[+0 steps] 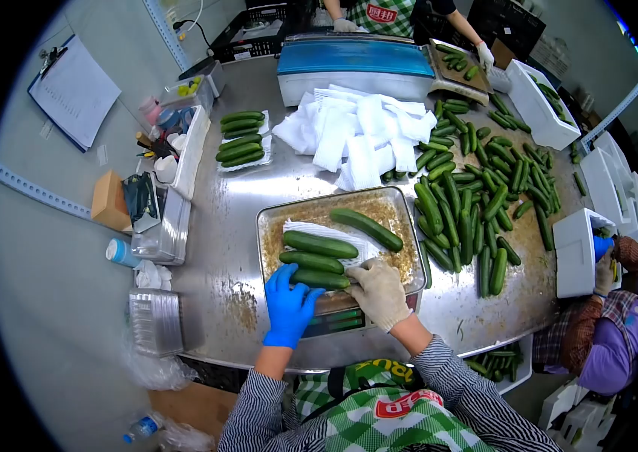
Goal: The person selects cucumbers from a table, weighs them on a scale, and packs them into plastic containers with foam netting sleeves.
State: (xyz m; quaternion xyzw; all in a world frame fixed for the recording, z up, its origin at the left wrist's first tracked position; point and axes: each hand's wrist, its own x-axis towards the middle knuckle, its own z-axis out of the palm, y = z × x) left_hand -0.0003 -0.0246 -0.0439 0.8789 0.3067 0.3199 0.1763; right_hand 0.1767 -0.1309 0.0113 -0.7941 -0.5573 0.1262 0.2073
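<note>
A metal tray (402, 200) lies in front of me, its bottom stained brown. Inside it, a white ribbed sheet (326, 230) is partly covered by dark green cucumbers (320, 245). One more cucumber (368, 229) slants across the tray's far right part. My left hand (289, 309), in a blue glove, curls its fingers over the left part of the nearest cucumber (319, 279). At that cucumber's right end, my right hand (379, 294) in a beige glove closes its fingertips on it. The undersides of both hands' fingers are hidden.
A big cucumber pile (469, 203) spreads right of the tray. White sheets (364, 128) are heaped behind it, before a blue-topped machine (356, 64). Wrapped-looking cucumbers (242, 139) lie at back left. Co-workers stand at the far side and at right, beside a white box (571, 256).
</note>
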